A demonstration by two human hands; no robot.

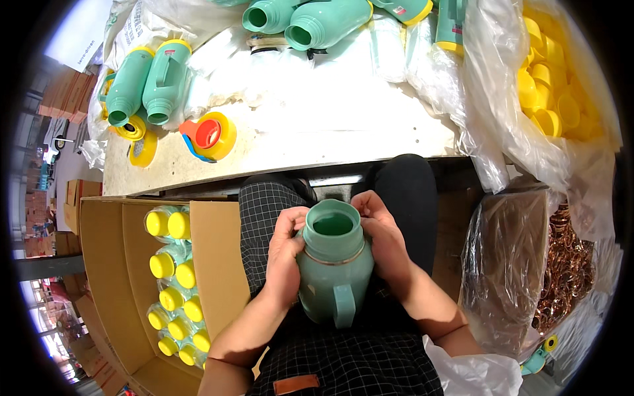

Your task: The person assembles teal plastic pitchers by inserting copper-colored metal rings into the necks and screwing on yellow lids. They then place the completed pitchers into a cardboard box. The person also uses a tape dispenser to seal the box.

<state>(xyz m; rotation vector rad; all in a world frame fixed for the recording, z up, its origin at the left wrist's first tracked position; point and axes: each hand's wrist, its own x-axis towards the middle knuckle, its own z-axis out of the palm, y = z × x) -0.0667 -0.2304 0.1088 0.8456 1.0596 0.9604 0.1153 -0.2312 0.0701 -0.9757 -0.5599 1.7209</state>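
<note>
A green thermos jug shell [337,274] rests in my lap, its wide threaded mouth facing up and its handle toward me. A thin copper-coloured band circles the base of its neck. My left hand [285,254] is closed on the jug's left side, with the fingers up by the neck. On the other side my right hand [386,241] grips it, thumb and fingers near the mouth. Inside, the jug looks dark green and hollow, though its bottom cannot be made out. My fingertips are partly hidden behind the neck.
At left stands a cardboard box [214,251] of yellow-capped bottles [172,299]. The white table [317,142] ahead carries green jugs [165,82] and a yellow, red and blue ring stack [210,135]. At right are bagged yellow cups [545,86] and copper-coloured rings [566,270].
</note>
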